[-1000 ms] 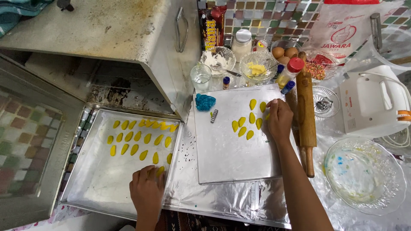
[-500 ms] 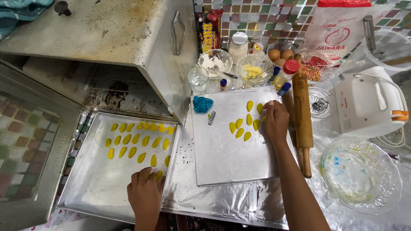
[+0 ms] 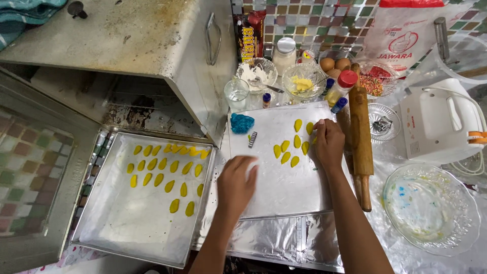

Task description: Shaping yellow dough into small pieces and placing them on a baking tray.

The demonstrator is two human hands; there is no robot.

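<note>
The fingers of the right hand are curled together, tips pressed on the flat white work sheet beside small yellow leaf-shaped dough pieces. The left hand is held loosely apart above that sheet. More pieces are laid in rows on the metal baking tray, left, on the bench.

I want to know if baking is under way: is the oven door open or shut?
Open. The oven door is swung down, and the baking tray of yellow pieces rests outside the oven.

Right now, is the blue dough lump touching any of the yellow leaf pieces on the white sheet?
Apart. The head view shows the blue dough lump near the white sheet's top-left corner, with bare sheet between it and the nearest yellow leaf pieces.
</note>
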